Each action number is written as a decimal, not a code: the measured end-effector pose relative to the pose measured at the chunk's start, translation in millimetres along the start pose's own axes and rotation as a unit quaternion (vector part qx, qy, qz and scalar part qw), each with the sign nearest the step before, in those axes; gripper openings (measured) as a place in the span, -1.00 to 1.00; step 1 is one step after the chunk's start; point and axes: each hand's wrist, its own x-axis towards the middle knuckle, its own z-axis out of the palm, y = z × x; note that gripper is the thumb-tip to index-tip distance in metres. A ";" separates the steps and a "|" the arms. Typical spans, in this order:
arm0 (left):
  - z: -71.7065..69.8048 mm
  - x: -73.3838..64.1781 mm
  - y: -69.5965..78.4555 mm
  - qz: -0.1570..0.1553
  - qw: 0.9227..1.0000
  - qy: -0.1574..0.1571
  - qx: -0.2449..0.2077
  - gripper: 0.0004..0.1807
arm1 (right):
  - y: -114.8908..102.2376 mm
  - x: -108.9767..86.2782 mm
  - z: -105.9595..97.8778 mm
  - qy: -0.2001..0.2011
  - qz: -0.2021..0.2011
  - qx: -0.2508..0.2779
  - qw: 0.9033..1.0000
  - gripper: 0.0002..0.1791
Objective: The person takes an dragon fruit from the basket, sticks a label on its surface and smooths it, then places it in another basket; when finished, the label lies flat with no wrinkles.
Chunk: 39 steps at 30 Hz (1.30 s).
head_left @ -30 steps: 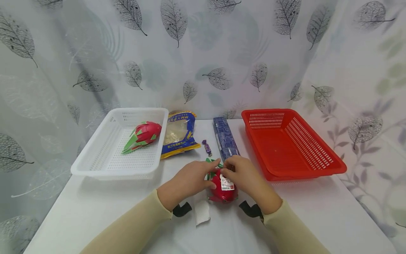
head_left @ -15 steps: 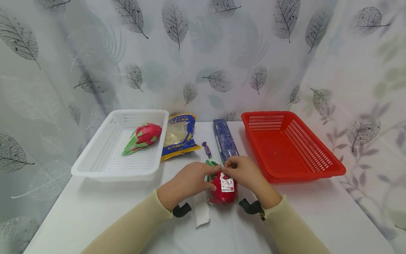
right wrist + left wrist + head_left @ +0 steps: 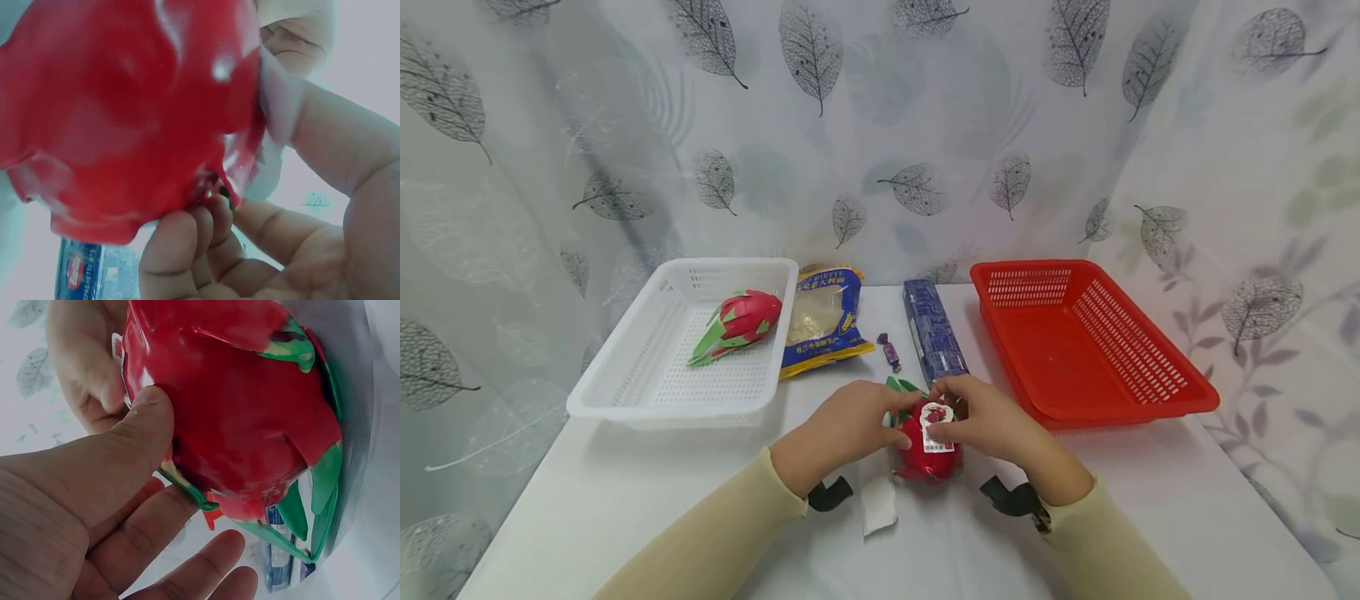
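Observation:
A red dragon fruit [image 3: 928, 468] with green tips lies on the white table between both hands. A white label [image 3: 937, 446] sits on its upper side. My left hand [image 3: 850, 427] holds the fruit from the left; in the left wrist view its thumb [image 3: 149, 419] presses the red skin, while some fingers are spread away. My right hand [image 3: 1003, 423] has its thumb over the label. Seen from the right wrist, that thumb bears on the label [image 3: 278, 94] against the fruit, and curled fingers [image 3: 172, 240] touch the fruit's end. Part of the label is hidden.
A white basket [image 3: 681, 411] on the left holds another dragon fruit [image 3: 748, 318]. Behind my hands lie a blue-and-yellow pasta bag [image 3: 823, 321], a purple-wrapped candy [image 3: 889, 352] and a blue spaghetti pack [image 3: 934, 329]. A red basket [image 3: 1120, 408] stands right. Torn white paper [image 3: 878, 506] lies in front.
My right hand has shifted slightly right and toward me, its thumb sliding from the label's top edge down onto its middle. My left hand keeps its hold on the dragon fruit.

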 end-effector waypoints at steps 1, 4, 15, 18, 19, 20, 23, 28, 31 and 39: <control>0.1 -0.1 -0.3 0.000 1.000 0.000 -0.001 -0.23 | 0.8 -1.6 -0.2 -0.004 -0.005 -0.001 1.000 -0.50; 0.8 -0.6 -0.9 -0.002 1.000 -0.002 -0.009 -0.24 | 3.7 -5.3 -0.3 -0.018 -0.022 -0.005 1.000 -0.43; 5.5 -2.8 -3.2 -0.002 1.000 -0.007 -0.019 -0.25 | 13.9 -10.0 -1.3 -0.060 -0.024 -0.007 0.998 -0.23; 4.8 -2.0 -2.8 0.002 1.000 -0.005 -0.017 -0.25 | 13.9 -9.7 -3.2 -0.070 -0.025 -0.014 0.997 -0.23; 4.5 -1.6 -2.5 0.004 1.000 -0.003 -0.015 -0.25 | 13.7 -9.4 -4.0 -0.072 -0.025 -0.016 0.997 -0.23; 4.1 -1.3 -2.3 0.007 1.000 -0.002 -0.014 -0.25 | 13.3 -9.2 -4.8 -0.074 -0.026 -0.017 0.997 -0.23; 3.3 -0.9 -2.2 0.010 1.000 0.002 -0.014 -0.26 | 13.0 -8.7 -6.6 -0.079 -0.032 -0.017 0.996 -0.23; 3.7 -0.9 -3.3 0.004 1.000 -0.008 -0.021 -0.26 | 16.7 -8.2 -6.9 -0.086 -0.049 -0.022 0.995 -0.30; 2.2 0.3 -3.8 0.005 1.000 -0.008 -0.019 -0.25 | 17.6 -6.7 -6.8 -0.076 -0.049 -0.015 0.996 -0.39; -3.1 4.7 -4.1 0.014 1.000 -0.009 -0.002 -0.24 | 13.5 -3.6 -6.3 -0.054 -0.040 0.008 0.998 -0.50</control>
